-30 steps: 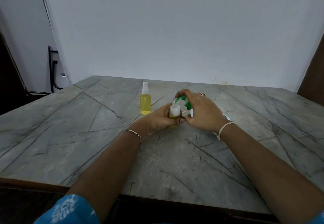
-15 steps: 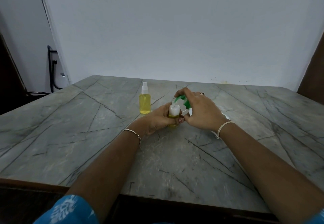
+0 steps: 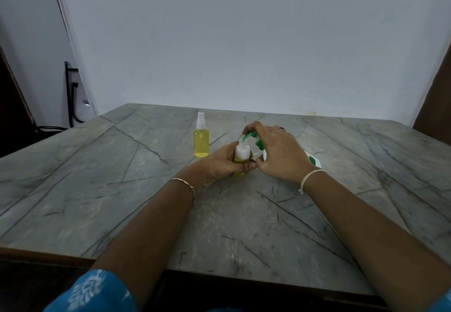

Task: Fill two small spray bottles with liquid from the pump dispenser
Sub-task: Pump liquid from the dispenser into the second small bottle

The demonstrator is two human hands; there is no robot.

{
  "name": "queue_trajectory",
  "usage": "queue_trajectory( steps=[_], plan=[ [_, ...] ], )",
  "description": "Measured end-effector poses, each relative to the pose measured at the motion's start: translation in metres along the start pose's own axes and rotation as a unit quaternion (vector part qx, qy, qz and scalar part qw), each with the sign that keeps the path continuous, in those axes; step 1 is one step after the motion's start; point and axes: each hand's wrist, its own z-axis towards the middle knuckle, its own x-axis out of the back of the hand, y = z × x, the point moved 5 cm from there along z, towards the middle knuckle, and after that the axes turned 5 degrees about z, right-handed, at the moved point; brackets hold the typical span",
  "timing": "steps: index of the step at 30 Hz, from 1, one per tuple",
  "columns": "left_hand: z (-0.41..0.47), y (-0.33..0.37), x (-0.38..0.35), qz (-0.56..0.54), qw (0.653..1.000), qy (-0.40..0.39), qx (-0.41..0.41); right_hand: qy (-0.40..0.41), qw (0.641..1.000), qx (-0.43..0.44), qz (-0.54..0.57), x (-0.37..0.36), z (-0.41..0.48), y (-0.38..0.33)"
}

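Looking down on a big grey veined table (image 3: 97,189), its near edge lost in shadow. The right hand (image 3: 280,158) is curled over the pump dispenser (image 3: 251,137) with fingers on the green pump head; it hides nearly all of it, so only the green nozzle and a scrap of white-and-green body behind the wrist show, and I can't tell if it's upright or tilted. The left hand (image 3: 217,167) is wrapped round the open bottle (image 3: 242,151) mid-table, neck right under the nozzle; fingers cover its lower part, there's yellow at the bottom and it looks whitish above, so the fill level is hard to call. The capped spray bottle (image 3: 201,140), full of yellow, stands upright just behind and to the left, apart from both hands. There's a thin bracelet (image 3: 185,183) on the left wrist and a pale cord (image 3: 311,177) on the right; the ring (image 3: 281,128) is too small to make out.
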Motion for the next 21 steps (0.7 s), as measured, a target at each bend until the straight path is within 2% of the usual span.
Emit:
queue_trajectory(
  steps=[21],
  plan=[
    [-0.0003,-0.0027,0.0010,-0.006,1.000,0.009,0.017,-0.004,1.000,-0.002,-0.005,-0.0006,-0.0026,0.0020]
  ],
)
